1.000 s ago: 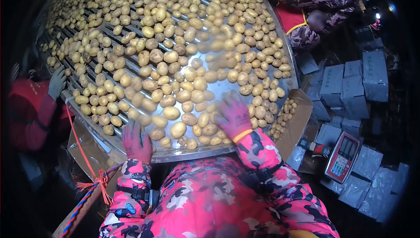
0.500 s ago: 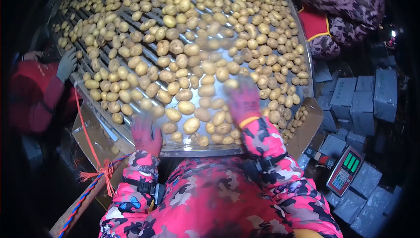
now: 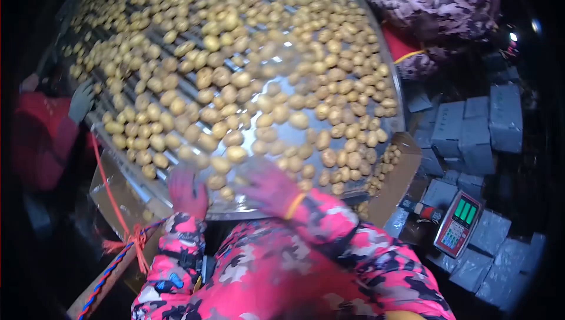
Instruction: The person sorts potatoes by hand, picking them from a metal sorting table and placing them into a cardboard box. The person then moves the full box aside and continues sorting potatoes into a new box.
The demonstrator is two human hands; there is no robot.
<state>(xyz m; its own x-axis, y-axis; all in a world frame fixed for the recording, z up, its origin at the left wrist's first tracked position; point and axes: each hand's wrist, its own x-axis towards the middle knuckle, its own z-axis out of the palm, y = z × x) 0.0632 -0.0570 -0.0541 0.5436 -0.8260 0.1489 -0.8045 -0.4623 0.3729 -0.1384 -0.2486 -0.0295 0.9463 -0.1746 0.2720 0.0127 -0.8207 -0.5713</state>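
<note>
Though blur smears much of the view, the potatoes [image 3: 235, 85] show as small pale ovals whose long axes lie every which way, with no common heading. The mass of them as a whole runs lengthwise from the near rim of the surface [image 3: 247, 213] away and slightly leftward to its far end. They cover the surface almost wholly and thin to a scatter just inside the near rim.

Both hands wear pink gloves and sit at that near rim. The left hand [image 3: 187, 192] lies over the rim with its fingers pointing away onto the surface, the nearest potatoes just past the fingertips. The right hand [image 3: 266, 187] is palm down just inside the rim, with its wrist bent so the fingers point leftward and a yellow cuff showing. Potatoes lie close along its far side. Blur hides whether either hand is closed on a potato or lies open.

Against the surface's right edge a cardboard box [image 3: 406, 161] holds more potatoes. A scale [image 3: 456, 223] and grey boxes [image 3: 471, 126] stand further right. A co-worker's grey-gloved hand [image 3: 80, 101] rests at the surface's left edge.
</note>
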